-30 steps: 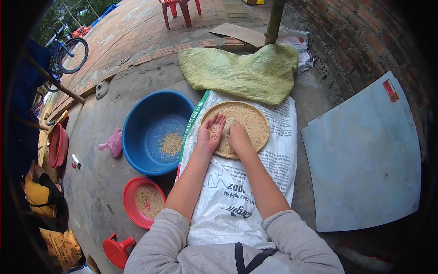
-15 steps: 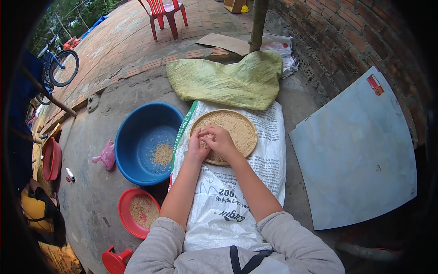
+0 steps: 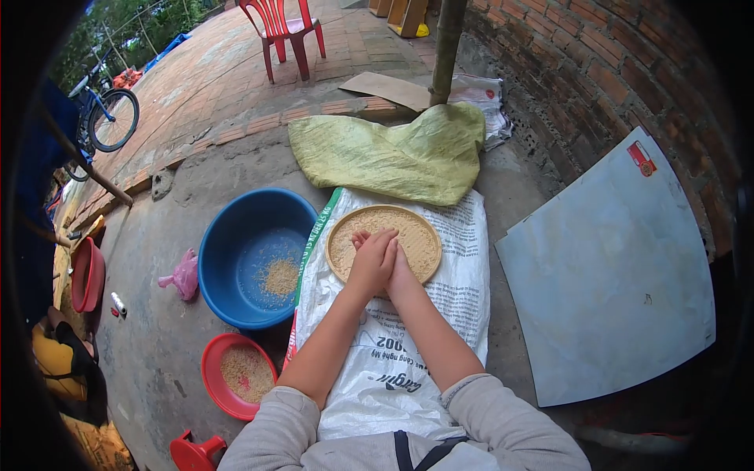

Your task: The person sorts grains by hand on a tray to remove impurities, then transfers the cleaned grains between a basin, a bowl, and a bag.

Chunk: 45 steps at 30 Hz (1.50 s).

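Note:
My left hand (image 3: 372, 257) lies across my right hand (image 3: 400, 275), palm to palm. Both are closed against each other above a round woven tray (image 3: 430, 271). A thin layer of pale grain (image 3: 408, 235) is spread over the tray. The right fingertips show past the left hand at the far side. Whatever is between the palms is hidden. Under the tray is a white printed sack (image 3: 463, 306).
A blue basin (image 3: 228, 294) with some grain stands left of the sack. Closer in is a red bowl (image 3: 210, 377) of grain, then a red stool (image 3: 196, 451). A greenish sack (image 3: 385, 153) lies beyond the tray. On the right is a pale board (image 3: 613, 275).
My hands have turned against each other: the left now lies over the right, where the right was uppermost before. The camera view has tipped up slightly.

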### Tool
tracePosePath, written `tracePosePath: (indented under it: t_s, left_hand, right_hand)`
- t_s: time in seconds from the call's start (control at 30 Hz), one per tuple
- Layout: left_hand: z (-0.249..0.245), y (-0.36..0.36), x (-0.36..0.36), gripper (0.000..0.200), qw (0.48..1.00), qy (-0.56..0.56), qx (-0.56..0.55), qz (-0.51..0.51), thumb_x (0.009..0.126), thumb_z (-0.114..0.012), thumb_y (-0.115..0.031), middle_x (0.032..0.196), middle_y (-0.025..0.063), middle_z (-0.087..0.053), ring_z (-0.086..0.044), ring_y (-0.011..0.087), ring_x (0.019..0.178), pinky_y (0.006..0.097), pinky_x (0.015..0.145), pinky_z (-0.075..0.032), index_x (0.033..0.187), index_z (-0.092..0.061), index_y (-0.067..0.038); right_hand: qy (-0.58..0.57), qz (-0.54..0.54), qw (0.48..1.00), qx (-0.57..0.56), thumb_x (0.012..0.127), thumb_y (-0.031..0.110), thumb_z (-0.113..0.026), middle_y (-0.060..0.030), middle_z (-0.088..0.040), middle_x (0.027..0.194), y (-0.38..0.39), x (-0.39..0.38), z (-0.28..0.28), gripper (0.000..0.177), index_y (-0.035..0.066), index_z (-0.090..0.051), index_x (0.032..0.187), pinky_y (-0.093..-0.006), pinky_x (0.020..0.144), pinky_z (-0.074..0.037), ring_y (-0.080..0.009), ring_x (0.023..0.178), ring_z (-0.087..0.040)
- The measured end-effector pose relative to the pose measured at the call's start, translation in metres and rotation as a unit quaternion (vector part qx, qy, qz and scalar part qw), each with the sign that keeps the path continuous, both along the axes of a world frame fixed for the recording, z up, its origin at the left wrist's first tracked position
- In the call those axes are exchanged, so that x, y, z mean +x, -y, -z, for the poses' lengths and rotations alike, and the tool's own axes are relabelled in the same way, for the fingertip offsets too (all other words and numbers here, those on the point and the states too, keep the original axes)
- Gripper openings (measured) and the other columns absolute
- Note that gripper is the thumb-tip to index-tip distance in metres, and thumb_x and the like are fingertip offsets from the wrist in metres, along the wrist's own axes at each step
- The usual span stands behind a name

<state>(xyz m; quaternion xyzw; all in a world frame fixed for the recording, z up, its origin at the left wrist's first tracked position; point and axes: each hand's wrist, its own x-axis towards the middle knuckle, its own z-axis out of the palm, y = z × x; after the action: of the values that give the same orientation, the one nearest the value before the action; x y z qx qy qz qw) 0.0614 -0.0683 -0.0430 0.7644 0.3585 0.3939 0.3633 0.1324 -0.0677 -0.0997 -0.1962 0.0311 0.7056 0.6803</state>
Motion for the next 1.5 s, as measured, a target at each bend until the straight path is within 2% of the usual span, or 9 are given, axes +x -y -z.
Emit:
tracePosePath:
  t_s: [0.13,0.27,0.33,0.63,0.8,1.03,1.1,1.2,1.5]
  left_hand:
    - [-0.011,-0.001,-0.003,0.030,0.992,-0.044,0.114,-0.019,0.089,-0.047,-0.012,0.122,0.0175,-0.052,-0.047,0.0299,0.116,0.0338,0.099,-0.035,0.116,-0.055,-0.001]
    - [-0.005,-0.017,-0.005,0.037,0.907,0.329,-0.227,-0.132,0.095,-0.037,-0.022,0.122,0.0161,-0.053,-0.049,0.0248,0.115,0.0344,0.099,-0.036,0.118,-0.050,0.004]
    - [0.021,-0.029,-0.006,0.041,0.601,0.576,-0.553,-0.041,0.096,-0.033,-0.027,0.121,0.0162,-0.053,-0.047,0.0255,0.117,0.0333,0.100,-0.036,0.119,-0.047,0.004]
    - [0.043,-0.022,-0.014,0.034,0.491,0.623,-0.590,0.150,0.095,-0.037,-0.025,0.113,0.0111,-0.054,-0.052,0.0194,0.106,0.0357,0.093,-0.044,0.118,-0.046,-0.002]
    - [0.031,-0.065,-0.069,0.013,0.420,0.623,-0.658,-0.049,0.091,-0.047,-0.015,0.073,0.0041,-0.055,-0.049,0.0118,0.057,0.0213,0.048,-0.043,0.094,-0.054,-0.005]
    - [-0.006,-0.115,-0.220,0.025,0.730,0.490,-0.168,-0.447,0.092,-0.044,-0.025,0.054,-0.0022,-0.036,-0.029,0.0084,0.040,0.0243,0.036,-0.021,0.079,-0.052,-0.006]
    - [0.052,-0.133,-0.252,0.032,0.847,0.075,-0.080,-0.519,0.093,-0.043,-0.032,0.073,0.0086,-0.059,-0.054,0.0187,0.059,0.0366,0.056,-0.045,0.101,-0.055,-0.003]
    - [0.137,-0.130,-0.253,0.042,0.768,-0.395,-0.101,-0.494,0.090,-0.046,-0.035,0.096,0.0170,-0.062,-0.060,0.0259,0.081,0.0435,0.076,-0.046,0.117,-0.052,-0.004]
    - [0.043,-0.074,-0.140,0.057,0.952,-0.060,-0.271,-0.132,0.085,-0.056,-0.041,0.106,0.0187,-0.057,-0.058,0.0247,0.090,0.0364,0.075,-0.048,0.120,-0.048,0.003]
  right_hand:
    - [0.012,0.025,0.995,-0.096,0.095,0.025,-0.034,-0.0158,-0.056,0.105,-0.002,0.019,-0.005,0.036,-0.003,-0.051,0.109,-0.0325,0.091,-0.045,-0.0240,0.099,-0.056]
    - [0.114,0.122,0.985,-0.044,0.094,0.023,-0.035,-0.0156,-0.059,0.102,-0.003,0.006,-0.035,0.035,-0.004,-0.052,0.108,-0.0323,0.088,-0.047,-0.0236,0.097,-0.057]
    - [0.393,0.101,0.912,0.054,0.094,0.021,-0.038,-0.0147,-0.060,0.104,0.000,-0.011,-0.032,0.032,-0.001,-0.056,0.108,-0.0313,0.081,-0.050,-0.0199,0.097,-0.058]
    - [0.859,0.092,0.446,0.235,0.086,0.019,-0.043,-0.0173,-0.059,0.111,0.011,-0.018,-0.065,0.029,0.000,-0.060,0.100,-0.0546,0.102,-0.021,-0.0408,0.122,-0.038]
    - [0.877,0.080,0.454,0.137,0.091,0.022,-0.044,-0.0064,-0.051,0.129,0.007,0.011,-0.062,0.029,0.013,-0.060,0.114,-0.0564,0.106,0.005,-0.0286,0.132,-0.029]
    - [0.889,-0.087,0.396,-0.213,0.089,0.038,-0.045,-0.0183,-0.035,0.138,0.012,0.088,-0.026,0.049,0.014,-0.042,0.131,-0.0615,0.103,-0.012,-0.0385,0.134,-0.019]
    - [0.853,-0.168,0.424,-0.254,0.086,0.036,-0.051,-0.0243,-0.040,0.132,0.014,0.109,-0.006,0.051,0.014,-0.040,0.131,-0.0576,0.101,-0.024,-0.0449,0.126,-0.030]
    - [0.851,-0.146,0.456,-0.217,0.085,0.028,-0.053,-0.0256,-0.045,0.125,0.017,0.118,0.015,0.049,0.012,-0.041,0.130,-0.0497,0.095,-0.036,-0.0441,0.114,-0.044]
    - [0.845,-0.019,0.482,-0.231,0.085,0.019,-0.051,-0.0197,-0.062,0.100,0.018,0.132,0.032,0.029,0.003,-0.056,0.109,-0.0400,0.083,-0.044,-0.0356,0.094,-0.059]
